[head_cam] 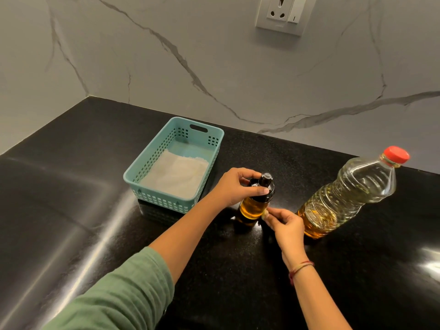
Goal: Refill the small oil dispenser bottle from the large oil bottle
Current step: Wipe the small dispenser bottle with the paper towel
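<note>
Glass, probably oil-slick, so the dispenser bottle (249,209) wants firm holds: left hand (234,186) grips its black cap (264,181), right hand (285,226) pinches the body below.

The small oil dispenser bottle (250,209) stands upright on the black bench (71,186), its black pourer top (266,177) gripped by the left hand (234,186), while the fingers (273,214) of the right hand (285,226) hold its lower side. The large oil bottle (345,194), with its red cap (396,154) fitted, stands just to the right. A teal perforated basket (152,198) containing a white liner sits just behind the left hand.
</note>
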{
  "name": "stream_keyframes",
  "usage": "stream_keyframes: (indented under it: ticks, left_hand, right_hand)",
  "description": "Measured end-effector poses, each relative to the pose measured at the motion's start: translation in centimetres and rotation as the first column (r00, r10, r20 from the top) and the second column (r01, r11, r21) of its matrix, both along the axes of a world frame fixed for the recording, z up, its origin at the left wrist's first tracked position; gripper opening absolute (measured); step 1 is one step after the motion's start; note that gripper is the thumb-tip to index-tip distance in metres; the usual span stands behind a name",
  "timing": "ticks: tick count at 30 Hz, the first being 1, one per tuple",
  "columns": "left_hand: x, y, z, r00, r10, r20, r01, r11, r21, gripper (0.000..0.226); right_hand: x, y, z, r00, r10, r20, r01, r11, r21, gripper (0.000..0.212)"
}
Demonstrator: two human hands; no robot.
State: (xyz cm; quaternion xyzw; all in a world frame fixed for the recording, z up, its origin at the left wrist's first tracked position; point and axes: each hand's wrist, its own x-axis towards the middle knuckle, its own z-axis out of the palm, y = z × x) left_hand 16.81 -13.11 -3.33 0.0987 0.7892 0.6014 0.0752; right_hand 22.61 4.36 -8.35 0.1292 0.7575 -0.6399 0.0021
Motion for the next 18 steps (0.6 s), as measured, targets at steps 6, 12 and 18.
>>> stream_keyframes:
  ticks: [6,12,18]
  left_hand:
    - [0.2,0.0,0.4,1.0,-0.002,0.009,0.002,1.0,0.01,0.032]
    - [0.3,0.1,0.0,0.999,0.03,-0.024,-0.03,1.0,0.001,0.035]
    - [0.7,0.3,0.1,0.998,0.056,-0.01,-0.056,0.998,0.017,0.037]
  right_hand:
    - [-0.3,-0.4,-0.5,0.997,-0.066,0.031,0.066,0.998,-0.018,0.022]
    - [-3.8,0.8,1.2,0.987,0.148,0.069,-0.159,0.965,0.206,0.022]
    - [-1.7,0.1,1.0,0.999,0.05,0.004,-0.049,0.981,0.19,0.019]
